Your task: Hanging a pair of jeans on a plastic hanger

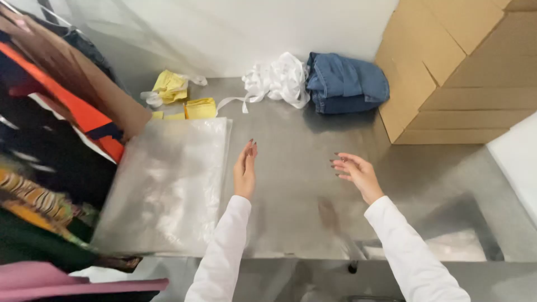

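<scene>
Fingers on both of my hands are loose and empty, gripping nothing. On my left hand (245, 169) they lie straight and together, the palm turned edge-on toward the middle, hovering over the steel table (291, 168) just beside the right edge of the stack of clear plastic bags (168, 184); I cannot tell whether it brushes the plastic. On my right hand (358, 173) the fingers (339, 163) are spread and lightly curled, palm facing left, over bare steel, well apart from anything. Both sleeves are white.

Counting what I can see: one flat stack of clear bags, lying on the left part of the table; how many bags are in it I cannot tell. One folded pair of blue jeans (344, 84) sits at the back against the wall. One bundle of white ribbon-like strips (277, 81) touches the jeans on their left. Yellow folded pieces (182, 98) lie at the back left, at least three of them, near the top edge of the bags. Stacked flat cardboard boxes (458, 72) fill the back right corner, just beside the jeans. Hanging garments (50, 140) in orange, black, brown and patterned cloth crowd the left edge.
</scene>
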